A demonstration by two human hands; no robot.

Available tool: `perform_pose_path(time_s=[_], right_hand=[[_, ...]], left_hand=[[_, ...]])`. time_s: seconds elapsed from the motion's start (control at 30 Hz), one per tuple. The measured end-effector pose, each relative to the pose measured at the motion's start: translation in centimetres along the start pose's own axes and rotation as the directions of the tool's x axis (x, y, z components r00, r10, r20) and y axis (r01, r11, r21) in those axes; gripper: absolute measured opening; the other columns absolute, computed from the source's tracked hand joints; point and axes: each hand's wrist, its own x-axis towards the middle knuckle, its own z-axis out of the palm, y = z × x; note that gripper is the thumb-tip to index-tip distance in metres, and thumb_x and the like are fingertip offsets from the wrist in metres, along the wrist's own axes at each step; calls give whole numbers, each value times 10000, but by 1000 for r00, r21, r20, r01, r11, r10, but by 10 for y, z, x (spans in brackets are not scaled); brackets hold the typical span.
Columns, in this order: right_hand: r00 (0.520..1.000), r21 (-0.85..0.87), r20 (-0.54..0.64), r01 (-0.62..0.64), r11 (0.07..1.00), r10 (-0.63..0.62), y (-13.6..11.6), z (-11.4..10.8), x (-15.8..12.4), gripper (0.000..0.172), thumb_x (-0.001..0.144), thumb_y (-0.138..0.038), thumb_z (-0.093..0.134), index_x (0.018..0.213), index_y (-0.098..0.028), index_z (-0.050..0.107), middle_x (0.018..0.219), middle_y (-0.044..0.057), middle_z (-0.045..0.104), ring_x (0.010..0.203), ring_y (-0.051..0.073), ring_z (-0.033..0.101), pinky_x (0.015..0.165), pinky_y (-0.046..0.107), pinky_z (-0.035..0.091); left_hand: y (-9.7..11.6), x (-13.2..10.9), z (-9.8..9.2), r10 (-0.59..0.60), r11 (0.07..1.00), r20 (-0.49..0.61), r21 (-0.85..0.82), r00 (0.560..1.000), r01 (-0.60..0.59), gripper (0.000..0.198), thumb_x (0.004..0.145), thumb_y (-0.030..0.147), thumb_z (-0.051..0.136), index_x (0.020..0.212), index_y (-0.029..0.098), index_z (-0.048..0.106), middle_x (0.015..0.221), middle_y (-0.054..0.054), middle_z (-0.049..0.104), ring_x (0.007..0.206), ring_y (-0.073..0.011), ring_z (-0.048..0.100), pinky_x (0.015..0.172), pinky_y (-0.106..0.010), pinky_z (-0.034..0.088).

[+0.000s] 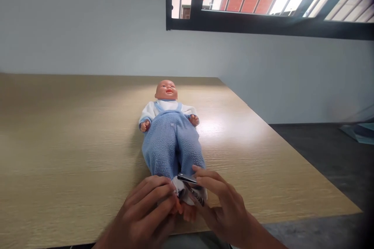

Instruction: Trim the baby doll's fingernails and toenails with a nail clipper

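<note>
A baby doll in blue fleece overalls and a white top lies on its back, head away from me and feet at the table's near edge. My left hand is closed around one foot of the doll, largely covering it. In my right hand is a pair of metal nail clippers, gripped between thumb and fingers, its jaw end close to that foot. Whether the jaws touch a toe I cannot tell. The doll's other foot shows bare below a white cuff, between my hands.
Beneath the doll is a light wood-grain table, whose right edge slants towards me. Behind it stands a pale wall with a dark-framed barred window. Grey floor shows to the right, with a bluish flat object on it.
</note>
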Motion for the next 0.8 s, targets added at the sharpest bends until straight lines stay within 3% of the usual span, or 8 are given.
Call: perform_pose_path(time_s=[0.13, 0.27, 0.33, 0.47, 0.63, 0.8], right_hand=[[995, -168, 2, 94, 981, -95, 1, 1, -9, 524, 836, -73, 589, 1329, -198, 466, 1180, 161, 714, 1130, 256, 712, 908, 371, 646], [995, -165, 25, 99, 981, -96, -3, 1, -10, 496, 813, -40, 616, 1278, -155, 488, 1197, 178, 700, 1134, 254, 709, 927, 355, 629], [998, -74, -14, 58, 996, -59, -6, 0, -5, 486, 807, -42, 638, 1254, -171, 497, 1147, 152, 708, 1126, 261, 712, 905, 356, 638], [990, 263, -136, 10, 965, 27, -12, -9, 11, 446, 831, -40, 621, 1228, -207, 505, 1032, 90, 702, 1020, 248, 739, 869, 427, 656], [995, 353, 30, 83, 932, -100, -15, -24, 41, 531, 751, 41, 673, 1199, -205, 527, 1113, 92, 720, 1047, 252, 731, 984, 499, 604], [989, 453, 103, 44, 890, -102, -18, -32, 73, 451, 733, 10, 751, 1114, -164, 584, 952, 63, 736, 973, 216, 730, 960, 396, 618]], left_hand=[[-3, 2, 4, 52, 999, -139, -9, 989, -53, 229, 828, 38, 680, 1032, 138, 705, 976, -80, 757, 981, -214, 702, 859, -366, 642], [0, 13, 7, 11, 999, -280, -30, 960, -20, 237, 794, -36, 689, 993, 90, 710, 996, -84, 731, 979, -195, 676, 895, -358, 603], [4, 16, 11, -9, 999, -325, -32, 946, -2, 232, 797, -42, 671, 989, 84, 709, 984, -84, 722, 972, -195, 668, 896, -364, 594], [8, 14, 21, -50, 999, -398, -33, 916, 40, 237, 806, -22, 662, 1009, 91, 704, 968, -86, 719, 963, -213, 668, 889, -411, 586], [8, 13, 27, -82, 997, -420, -43, 904, 70, 200, 833, 32, 684, 999, 141, 702, 950, -67, 738, 941, -205, 684, 870, -408, 590], [10, 16, 21, -105, 994, -403, -13, 909, 109, 107, 852, 68, 682, 929, 141, 691, 873, -50, 737, 902, -193, 700, 846, -383, 588]])
